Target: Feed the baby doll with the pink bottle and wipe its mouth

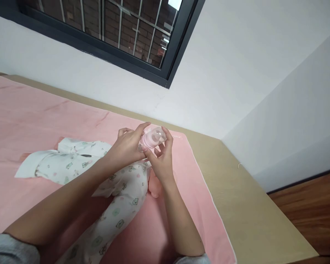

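Both hands hold a small baby bottle [147, 140] with a pink collar and a clear, domed cap [158, 135], tilted above the mat. My left hand [129, 145] is closed around the bottle's body, which its fingers mostly hide. At the cap end, my right hand [163, 157] grips with thumb and fingers. Beneath my forearms lies a doll in white clothes [71, 163] printed with small green and brown figures. Part of its pinkish head [154, 185] shows beside my right wrist; the rest is covered.
A pink mat [35, 106] is spread over a wooden board [220, 176], whose bare edge runs along the back and right. White walls [222, 66] rise behind it, with a dark-framed, barred window [126, 33]. Brown wood [313, 209] shows at the lower right.
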A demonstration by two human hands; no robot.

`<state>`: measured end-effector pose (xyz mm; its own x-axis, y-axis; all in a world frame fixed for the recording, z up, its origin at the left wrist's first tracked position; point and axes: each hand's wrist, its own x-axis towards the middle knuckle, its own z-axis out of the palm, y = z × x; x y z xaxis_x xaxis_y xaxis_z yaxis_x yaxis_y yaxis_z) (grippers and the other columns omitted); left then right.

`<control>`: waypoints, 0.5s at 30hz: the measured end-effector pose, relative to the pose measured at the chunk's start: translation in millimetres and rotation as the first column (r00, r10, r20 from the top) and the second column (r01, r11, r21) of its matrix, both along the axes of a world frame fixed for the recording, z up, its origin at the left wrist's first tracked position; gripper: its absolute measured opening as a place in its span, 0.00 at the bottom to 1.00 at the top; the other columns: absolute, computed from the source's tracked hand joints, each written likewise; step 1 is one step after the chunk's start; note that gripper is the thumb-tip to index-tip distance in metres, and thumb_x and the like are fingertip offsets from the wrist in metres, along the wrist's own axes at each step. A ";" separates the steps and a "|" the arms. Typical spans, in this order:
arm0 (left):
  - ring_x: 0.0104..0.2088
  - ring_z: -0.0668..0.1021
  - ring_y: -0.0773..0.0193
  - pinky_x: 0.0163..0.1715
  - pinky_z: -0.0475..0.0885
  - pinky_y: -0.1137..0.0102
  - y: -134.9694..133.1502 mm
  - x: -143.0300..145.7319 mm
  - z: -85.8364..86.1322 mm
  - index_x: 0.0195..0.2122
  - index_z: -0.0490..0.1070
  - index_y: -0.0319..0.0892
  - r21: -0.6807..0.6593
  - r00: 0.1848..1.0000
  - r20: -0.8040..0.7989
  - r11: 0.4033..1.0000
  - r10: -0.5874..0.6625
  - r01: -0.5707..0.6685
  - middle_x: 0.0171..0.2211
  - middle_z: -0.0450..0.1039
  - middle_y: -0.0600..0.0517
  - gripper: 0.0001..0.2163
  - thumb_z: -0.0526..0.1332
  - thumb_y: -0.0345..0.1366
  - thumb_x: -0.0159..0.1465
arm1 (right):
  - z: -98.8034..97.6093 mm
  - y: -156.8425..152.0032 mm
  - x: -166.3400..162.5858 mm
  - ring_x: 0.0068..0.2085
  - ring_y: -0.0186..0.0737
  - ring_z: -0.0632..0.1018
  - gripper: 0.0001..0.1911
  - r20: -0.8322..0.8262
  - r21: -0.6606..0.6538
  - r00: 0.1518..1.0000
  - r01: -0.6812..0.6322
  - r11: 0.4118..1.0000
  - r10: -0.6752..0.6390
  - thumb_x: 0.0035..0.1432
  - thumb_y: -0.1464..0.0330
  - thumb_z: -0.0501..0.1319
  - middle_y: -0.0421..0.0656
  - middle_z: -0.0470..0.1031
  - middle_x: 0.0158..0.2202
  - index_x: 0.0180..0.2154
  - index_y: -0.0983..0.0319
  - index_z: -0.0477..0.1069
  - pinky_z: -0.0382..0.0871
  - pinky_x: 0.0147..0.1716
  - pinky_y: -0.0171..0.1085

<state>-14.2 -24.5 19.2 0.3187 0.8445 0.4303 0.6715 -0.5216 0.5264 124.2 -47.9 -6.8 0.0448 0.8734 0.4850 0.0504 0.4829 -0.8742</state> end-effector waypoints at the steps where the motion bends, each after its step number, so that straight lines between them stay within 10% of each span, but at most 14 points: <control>1: 0.47 0.76 0.48 0.57 0.56 0.55 -0.4 1.0 -1.2 0.65 0.53 0.39 0.039 1.000 0.005 0.999 0.008 -0.008 0.38 0.76 0.48 0.37 0.60 0.40 0.53 | -1.4 0.7 -1.2 0.58 0.45 0.71 0.44 -0.012 -0.005 1.000 -0.001 1.000 0.001 0.49 0.58 0.70 0.46 0.59 0.64 0.63 0.48 0.54 0.74 0.53 0.46; 15: 0.59 0.70 0.49 0.60 0.56 0.53 -11.8 4.7 -7.1 0.68 0.47 0.44 0.202 0.991 0.119 0.978 -0.067 0.042 0.57 0.71 0.45 0.35 0.58 0.48 0.63 | 13.8 7.1 37.7 0.57 0.45 0.71 0.43 0.059 0.109 0.962 0.260 0.960 -0.267 0.49 0.58 0.68 0.46 0.62 0.61 0.63 0.49 0.52 0.73 0.51 0.45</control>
